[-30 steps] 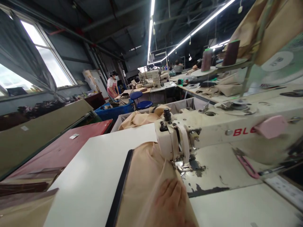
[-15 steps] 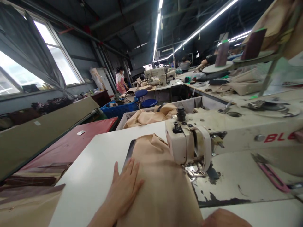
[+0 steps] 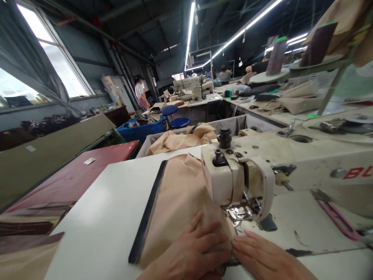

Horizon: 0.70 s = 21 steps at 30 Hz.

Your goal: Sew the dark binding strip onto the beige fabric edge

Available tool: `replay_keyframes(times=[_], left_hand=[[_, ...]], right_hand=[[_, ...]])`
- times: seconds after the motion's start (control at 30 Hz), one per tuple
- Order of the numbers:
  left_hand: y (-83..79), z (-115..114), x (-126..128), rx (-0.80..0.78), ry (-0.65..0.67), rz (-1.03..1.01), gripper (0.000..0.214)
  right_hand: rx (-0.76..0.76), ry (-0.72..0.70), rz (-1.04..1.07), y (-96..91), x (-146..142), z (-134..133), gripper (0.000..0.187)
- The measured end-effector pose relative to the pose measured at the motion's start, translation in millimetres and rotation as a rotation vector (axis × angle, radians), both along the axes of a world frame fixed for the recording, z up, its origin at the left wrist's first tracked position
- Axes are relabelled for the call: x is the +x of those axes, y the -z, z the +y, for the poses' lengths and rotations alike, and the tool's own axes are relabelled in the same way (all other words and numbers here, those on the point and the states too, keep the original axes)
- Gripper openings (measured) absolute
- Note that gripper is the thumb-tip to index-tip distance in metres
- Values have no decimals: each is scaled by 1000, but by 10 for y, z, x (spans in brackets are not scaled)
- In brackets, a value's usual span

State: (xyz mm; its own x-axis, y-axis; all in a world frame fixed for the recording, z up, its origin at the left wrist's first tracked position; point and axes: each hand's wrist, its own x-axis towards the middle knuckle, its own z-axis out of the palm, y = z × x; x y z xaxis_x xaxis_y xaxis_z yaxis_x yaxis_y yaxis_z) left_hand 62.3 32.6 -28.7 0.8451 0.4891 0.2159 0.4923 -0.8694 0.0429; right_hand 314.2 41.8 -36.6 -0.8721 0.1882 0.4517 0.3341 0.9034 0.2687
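A tan fabric piece (image 3: 177, 202) with a dark strip (image 3: 148, 212) along its left edge lies on the white table. Its right edge runs close to the presser foot (image 3: 240, 212) of a cream sewing machine (image 3: 223, 177). My left hand (image 3: 195, 249) is open, palm down on the fabric with its fingers spread, just short of the foot. My right hand (image 3: 268, 254) also lies flat, fingers stretched out, at the fabric's right edge on the machine bed. The tips of both hands nearly meet. The needle cannot be made out.
Pink-handled thread snips (image 3: 338, 217) lie on the machine bed at right. Behind the table, a grey bin (image 3: 142, 149) holds tan fabric. A red-covered surface (image 3: 101, 165) is at left. Thread cones (image 3: 276, 58) stand at upper right. A person (image 3: 141, 93) stands far back.
My left hand has moved right and nearer to me across the fabric. My right hand has come forward into view beside it. More of the dark strip now shows.
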Motion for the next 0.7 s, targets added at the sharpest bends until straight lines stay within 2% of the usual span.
replay_keyframes(times=[0.07, 0.17, 0.4, 0.5, 0.6, 0.7], left_hand=[[-113, 37, 8, -105, -23, 9, 37], [-188, 100, 29, -186, -54, 8, 39], [-85, 355, 6, -289, -94, -25, 42], [-50, 446, 4, -310, -107, -60, 42], [-40, 479, 11, -291, -185, -75, 39], [-78, 431, 61, -185, -483, -87, 37]], right_hand=[[63, 40, -87, -50, -65, 13, 39], [88, 127, -68, -40, -127, -10, 40], [-56, 248, 47, 185, -74, -93, 42], [-233, 283, 113, 240, -62, -130, 45], [-567, 320, 282, 240, -85, -218, 47], [-923, 335, 436, 193, -127, -340, 50]])
